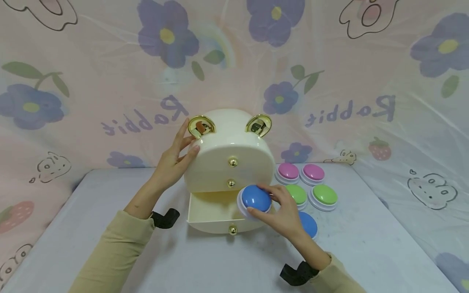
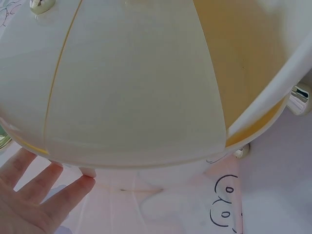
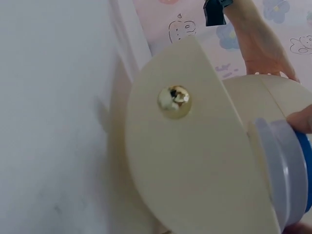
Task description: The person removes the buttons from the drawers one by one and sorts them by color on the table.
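A cream drawer box (image 1: 209, 167) with gold-rimmed ears and gold knobs stands on the table, its bottom drawer (image 1: 214, 226) pulled out. My left hand (image 1: 172, 165) rests against the box's upper left side, with the fingers (image 2: 68, 195) extended along it in the left wrist view. Between thumb and fingers, my right hand (image 1: 287, 213) holds a blue push button (image 1: 256, 198) with a white base. That button is tilted over the right part of the drawer. The right wrist view shows its pale base (image 3: 280, 165) close to the edge of the drawer front (image 3: 195, 161).
Right of the box lie two pink buttons (image 1: 288, 171), two green buttons (image 1: 324, 194) and another blue button (image 1: 308, 224), partly hidden by my right hand. A patterned cloth (image 1: 227, 81) hangs behind the white table (image 1: 366, 244).
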Action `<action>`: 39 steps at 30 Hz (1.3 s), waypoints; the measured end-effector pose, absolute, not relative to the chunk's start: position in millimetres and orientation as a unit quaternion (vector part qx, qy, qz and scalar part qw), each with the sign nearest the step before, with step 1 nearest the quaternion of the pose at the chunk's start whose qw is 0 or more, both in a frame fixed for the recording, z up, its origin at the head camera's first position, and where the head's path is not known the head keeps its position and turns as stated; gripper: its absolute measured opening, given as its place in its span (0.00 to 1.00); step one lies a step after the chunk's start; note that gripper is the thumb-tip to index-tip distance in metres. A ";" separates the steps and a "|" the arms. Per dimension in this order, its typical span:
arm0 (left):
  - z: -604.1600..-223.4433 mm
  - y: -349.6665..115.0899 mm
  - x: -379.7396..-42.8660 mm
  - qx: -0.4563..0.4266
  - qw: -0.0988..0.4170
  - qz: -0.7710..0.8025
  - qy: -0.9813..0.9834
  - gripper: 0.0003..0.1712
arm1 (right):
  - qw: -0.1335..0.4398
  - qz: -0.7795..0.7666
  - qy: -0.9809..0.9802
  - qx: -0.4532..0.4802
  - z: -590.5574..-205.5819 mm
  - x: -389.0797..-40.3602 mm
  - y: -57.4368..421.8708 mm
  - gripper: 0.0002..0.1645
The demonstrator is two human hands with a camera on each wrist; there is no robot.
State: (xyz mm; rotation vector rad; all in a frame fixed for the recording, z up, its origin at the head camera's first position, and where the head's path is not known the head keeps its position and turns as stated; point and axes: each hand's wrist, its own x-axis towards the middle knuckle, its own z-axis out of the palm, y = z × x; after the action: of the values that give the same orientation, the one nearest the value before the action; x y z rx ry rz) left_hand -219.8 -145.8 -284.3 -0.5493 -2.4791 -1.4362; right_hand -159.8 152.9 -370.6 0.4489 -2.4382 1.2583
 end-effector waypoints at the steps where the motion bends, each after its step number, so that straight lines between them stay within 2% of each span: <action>1: -284.5 -145.7 -219.9 -0.188 0.112 -0.489 -0.844 0.41 | 0.190 0.446 -0.859 0.163 -371.5 -159.5 154.4 0.35; 20: -285.1 -146.4 -221.1 -0.191 0.112 -0.493 -0.841 0.42 | 0.250 0.409 -0.870 0.116 -369.6 -148.9 194.5 0.38; 39: -285.1 -147.4 -220.9 -0.195 0.109 -0.497 -0.839 0.42 | 0.245 0.402 -0.881 0.044 -377.3 -142.4 245.1 0.37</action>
State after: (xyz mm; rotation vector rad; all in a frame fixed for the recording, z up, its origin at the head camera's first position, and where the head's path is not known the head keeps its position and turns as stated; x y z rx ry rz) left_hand -220.9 -147.4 -285.1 -0.5732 -2.4666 -1.4616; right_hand -142.4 245.1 -377.3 0.1190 -2.4062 1.0975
